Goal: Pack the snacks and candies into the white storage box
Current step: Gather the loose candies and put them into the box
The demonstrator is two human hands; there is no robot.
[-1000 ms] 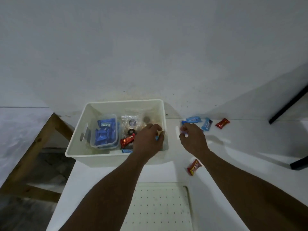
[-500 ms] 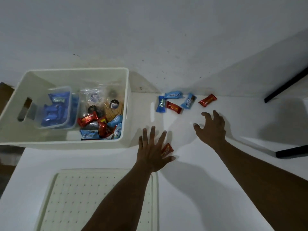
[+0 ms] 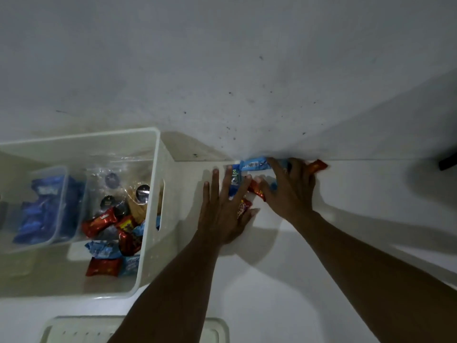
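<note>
The white storage box (image 3: 148, 233) stands at the left, holding a clear tub of blue packets (image 3: 44, 206), a clear bag and several red and blue candies (image 3: 111, 233). Right of the box, loose candies lie against the wall: a long blue wrapper (image 3: 254, 164), a blue one (image 3: 235, 179), a red one (image 3: 256, 189) and another red one (image 3: 317, 165). My left hand (image 3: 222, 214) lies flat with spread fingers, a red candy (image 3: 243, 209) under its thumb side. My right hand (image 3: 289, 189) is spread over the candies beside the wall.
A perforated white lid (image 3: 138, 330) lies at the near table edge. The white wall (image 3: 222, 70) rises right behind the candies. A dark bar (image 3: 447, 162) pokes in at the far right.
Both hands have moved forward to the candy group by the wall. The left hand has slid the red candy along with it. The camera has come closer.
</note>
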